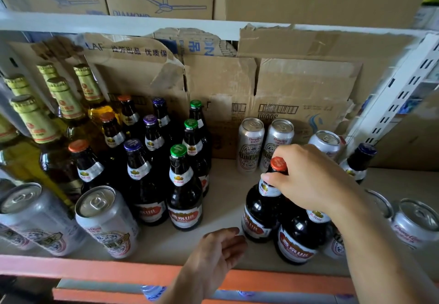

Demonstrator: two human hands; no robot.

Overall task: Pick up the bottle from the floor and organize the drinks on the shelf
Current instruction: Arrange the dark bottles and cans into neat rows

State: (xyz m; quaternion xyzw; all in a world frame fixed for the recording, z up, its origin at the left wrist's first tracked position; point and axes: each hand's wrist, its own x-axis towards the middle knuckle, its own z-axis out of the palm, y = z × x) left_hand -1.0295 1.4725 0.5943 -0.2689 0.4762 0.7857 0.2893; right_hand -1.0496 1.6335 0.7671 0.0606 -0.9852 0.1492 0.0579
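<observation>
At the far left of the shelf (223,211), two cans (104,220) lean at the front edge; the leftmost is cut off by the frame and its print is blurred. Behind them stand gold-foil bottles (31,118), the lowest ones partly cropped at the left edge. Next come dark bottles (183,185) in rows by cap colour: orange, purple, green. The back ones are largely hidden by those in front, so only caps and necks show.

Torn cardboard (273,85) lines the back of the shelf; its printing is too soft to read in full.

The left hand (218,251) hovers low over the shelf's front edge, left of the orange-cap bottle (263,199), fingers loosely spread and curled, holding nothing. Its fingertips are near that bottle's base but apart from it.

The right hand (306,180) reaches in from the lower right. Its fingers (269,178) pinch the orange-cap bottle at the neck just under the cap, thumb on the near side; the palm covers the far side of the neck. The bottle stands upright on the shelf, right of the green-cap row, touching a second dark bottle (297,239) whose neck and cap are hidden under the forearm.

Behind the hand stand three upright cans (250,144), the right ones partly hidden by it. Further right is a purple-cap bottle (358,163), then more cans (413,223), half cut off by the arm and frame.
</observation>
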